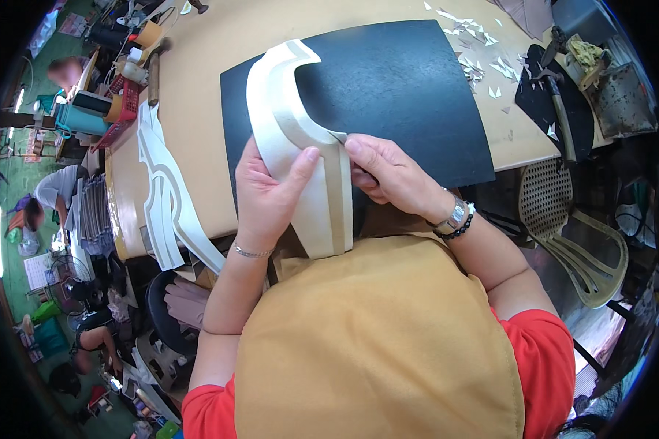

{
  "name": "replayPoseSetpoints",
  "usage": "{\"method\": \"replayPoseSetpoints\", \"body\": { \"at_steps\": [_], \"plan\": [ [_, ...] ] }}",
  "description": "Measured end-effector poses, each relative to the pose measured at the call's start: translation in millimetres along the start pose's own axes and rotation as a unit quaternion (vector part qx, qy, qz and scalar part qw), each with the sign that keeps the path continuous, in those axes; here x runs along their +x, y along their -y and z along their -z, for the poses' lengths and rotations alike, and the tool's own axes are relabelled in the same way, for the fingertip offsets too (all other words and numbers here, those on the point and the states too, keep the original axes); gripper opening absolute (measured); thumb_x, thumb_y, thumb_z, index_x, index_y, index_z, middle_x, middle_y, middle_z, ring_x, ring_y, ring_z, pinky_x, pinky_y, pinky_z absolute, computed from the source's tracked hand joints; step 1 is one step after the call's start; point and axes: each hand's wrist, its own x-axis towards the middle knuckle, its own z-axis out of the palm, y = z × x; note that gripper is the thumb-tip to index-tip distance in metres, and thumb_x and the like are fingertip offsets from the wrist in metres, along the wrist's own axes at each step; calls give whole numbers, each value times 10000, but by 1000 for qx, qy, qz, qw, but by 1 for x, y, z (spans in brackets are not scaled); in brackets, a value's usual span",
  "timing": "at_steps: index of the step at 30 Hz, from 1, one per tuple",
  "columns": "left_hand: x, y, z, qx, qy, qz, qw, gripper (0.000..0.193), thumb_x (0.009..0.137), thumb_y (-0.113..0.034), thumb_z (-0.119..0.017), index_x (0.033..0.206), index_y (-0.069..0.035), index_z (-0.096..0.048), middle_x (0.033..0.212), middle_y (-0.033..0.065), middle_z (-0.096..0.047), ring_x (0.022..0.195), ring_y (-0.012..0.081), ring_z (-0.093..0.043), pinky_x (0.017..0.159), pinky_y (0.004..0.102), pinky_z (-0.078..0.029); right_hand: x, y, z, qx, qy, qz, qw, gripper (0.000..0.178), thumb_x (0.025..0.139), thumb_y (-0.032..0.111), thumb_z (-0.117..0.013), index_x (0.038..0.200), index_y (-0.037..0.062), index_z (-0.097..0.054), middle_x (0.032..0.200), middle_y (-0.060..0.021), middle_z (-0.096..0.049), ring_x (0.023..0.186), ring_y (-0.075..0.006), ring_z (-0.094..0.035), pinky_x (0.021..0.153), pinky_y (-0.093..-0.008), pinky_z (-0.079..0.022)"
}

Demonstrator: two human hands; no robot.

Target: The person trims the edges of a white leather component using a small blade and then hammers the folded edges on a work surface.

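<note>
A curved, cream-white flat piece (pixel 272 110) with a tan band along its inner edge is held up over the near side of a black mat (pixel 403 95). Its lower end hangs down toward my tan apron (pixel 373 329). My left hand (pixel 271 192) grips it from the left, thumb on the face and the other fingers behind. At the corner where the curve meets the straight part, my right hand (pixel 389 174) pinches the edge between thumb and fingers. Whether a small tool is also in that pinch is hidden.
More long white cut pieces (pixel 170 194) lie along the table's left edge. A hammer (pixel 154 73) and a red basket (pixel 121 110) are beyond them. White scraps (pixel 483 55) are scattered at the far right, near another hammer (pixel 558 110). A chair (pixel 556 212) stands to the right.
</note>
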Motion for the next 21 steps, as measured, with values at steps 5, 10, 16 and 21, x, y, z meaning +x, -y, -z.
{"method": "replayPoseSetpoints", "body": {
  "at_steps": [5,10,16,21],
  "plan": [
    [0,2,-3,7,8,-14,1000,363,963,-44,-745,1289,14,-594,1170,98,-729,1040,136,-706,897,295,-580,4,-1,3,15,13,9,1000,423,1115,505,-467,1029,119,-621,717,94,-431,557,-6,-319,467,-197,-270],
    [0,4,-3,4,-6,-13,1000,383,970,-64,-740,1311,12,-582,1196,110,-724,1066,151,-704,913,306,-581,4,-6,-1,34,-24,34,999,394,1105,477,-512,1053,105,-632,742,91,-476,593,0,-356,492,-194,-297],
    [9,2,18,-388,19,96,917,449,1048,-211,-627,1441,-19,-522,1277,149,-701,1151,253,-692,988,397,-574,0,1,-1,-135,23,68,988,303,1018,237,-709,1182,-18,-705,968,35,-697,869,-18,-563,779,-243,-509],
    [30,11,67,-454,-13,97,885,517,1046,-200,-615,1516,-35,-475,1319,137,-689,1117,268,-704,979,411,-589,-3,15,43,-36,-38,-40,998,412,1099,319,-558,1430,84,-630,908,49,-642,686,-25,-514,635,-210,-466]
  ]
}}
